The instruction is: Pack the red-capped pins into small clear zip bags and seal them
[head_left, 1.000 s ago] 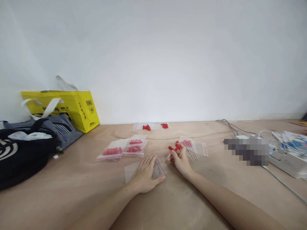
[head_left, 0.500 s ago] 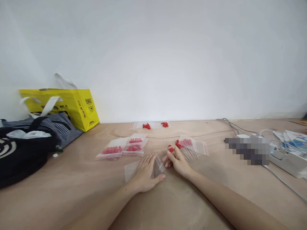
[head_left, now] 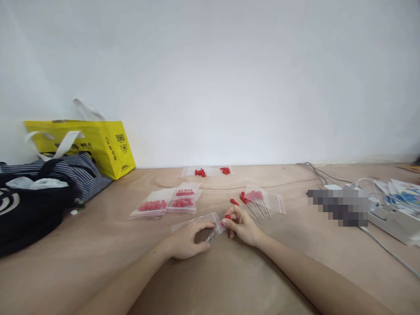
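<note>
My left hand (head_left: 188, 240) lies on the table over a clear zip bag (head_left: 214, 218), thumb and fingers spread apart at the bag's right end. Between the thumb and fingers of my right hand (head_left: 244, 227) is a red-bulbed dropper (head_left: 227, 217), held close to its bulb. The dropper points left at the bag's end; whether its tip is inside I cannot tell. Just beyond the right hand lie several loose droppers (head_left: 257, 211) with thin pale stems, one red bulb (head_left: 234, 201) apart at their left. Another clear bag (head_left: 274, 202) partly covers them.
Filled bags with red bulbs (head_left: 153, 204) lie left of centre, others (head_left: 182, 203) beside them. Near the wall, a clear bag (head_left: 213, 171) bears two clusters of red bulbs. Yellow (head_left: 120, 151), striped (head_left: 88, 175) and black bags (head_left: 36, 214) stand left; chargers and cables (head_left: 393, 221) lie right.
My left hand has slid slightly left and its fingers have come off the bag's end. My right hand has shifted a little, bringing the dropper to the bag and uncovering a loose red bulb.
</note>
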Motion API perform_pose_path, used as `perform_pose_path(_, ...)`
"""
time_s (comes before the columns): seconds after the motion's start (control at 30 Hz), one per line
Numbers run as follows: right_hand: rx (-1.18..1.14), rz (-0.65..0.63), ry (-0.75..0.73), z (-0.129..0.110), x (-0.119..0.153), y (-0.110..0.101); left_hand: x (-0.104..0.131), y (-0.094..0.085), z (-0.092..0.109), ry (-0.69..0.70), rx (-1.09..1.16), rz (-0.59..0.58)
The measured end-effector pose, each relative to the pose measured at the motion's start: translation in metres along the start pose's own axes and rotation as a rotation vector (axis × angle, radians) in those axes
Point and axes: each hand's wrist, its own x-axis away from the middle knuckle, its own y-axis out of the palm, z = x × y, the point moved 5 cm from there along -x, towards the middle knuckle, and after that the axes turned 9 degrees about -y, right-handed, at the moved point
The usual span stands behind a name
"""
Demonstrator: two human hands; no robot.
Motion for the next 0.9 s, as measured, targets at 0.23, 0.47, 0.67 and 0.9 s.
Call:
perform_pose_path(0.23,0.080,-0.145,0.022,-0.004,0.003,-0.005,0.006,0.005,-0.007,0.076,-0.099,0.056)
perform_pose_path(0.47,-0.058,-0.318,-0.003,-0.013,0.011,0.010,0.003,0.008,-0.014,0.061,-0.078,0.135)
perform_pose_path(0.67,-0.069,-0.231,-0.010,-0.011,0.015,-0.006,0.011,-0.007,-0.015,0.195,0.013,0.297)
perform_pose_path(0.9,0.009,-0.137,0.104,-0.003,0.016,-0.033,0.015,-0.001,-0.024,0.172,-0.071,0.149)
